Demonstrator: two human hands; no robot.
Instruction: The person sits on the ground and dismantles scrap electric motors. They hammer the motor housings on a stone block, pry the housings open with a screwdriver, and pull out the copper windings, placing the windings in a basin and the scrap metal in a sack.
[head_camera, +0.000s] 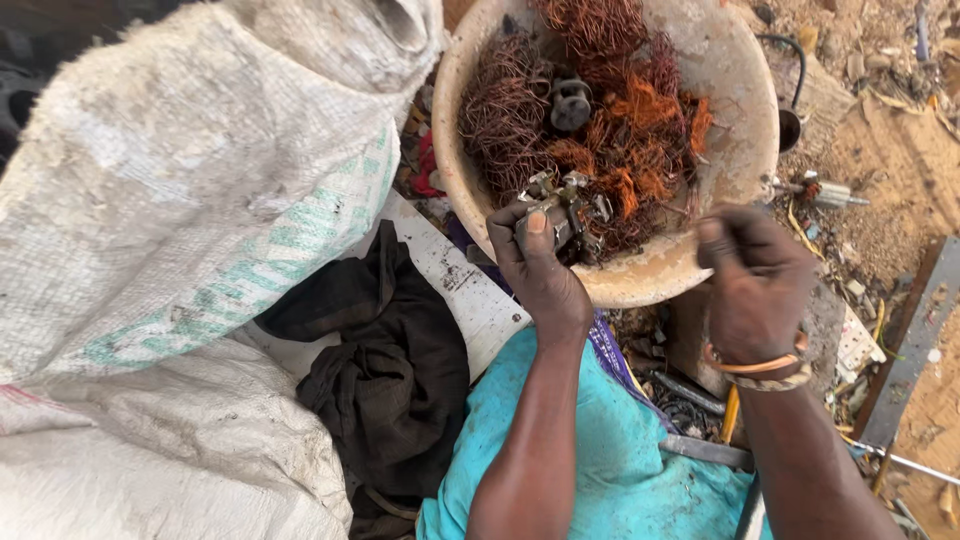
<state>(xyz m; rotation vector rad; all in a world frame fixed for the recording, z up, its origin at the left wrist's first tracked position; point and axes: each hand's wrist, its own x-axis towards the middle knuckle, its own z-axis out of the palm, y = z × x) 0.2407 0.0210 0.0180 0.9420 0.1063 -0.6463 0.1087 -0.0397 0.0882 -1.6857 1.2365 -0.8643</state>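
My left hand grips a small grey metal part with copper winding on it, held over the near rim of a round cream basin. The basin holds tangled copper wire, reddish and orange, and a dark spool-like piece. My right hand, with bangles at the wrist, is closed at the basin's near right rim, fingers pinched together; whether it holds a strand of wire is not visible. A turquoise cloth covers my lap below both arms.
Large white woven sacks fill the left side. A black cloth lies beside a white board. Scrap metal, a small motor rotor, a metal bar and litter lie on sandy ground at right.
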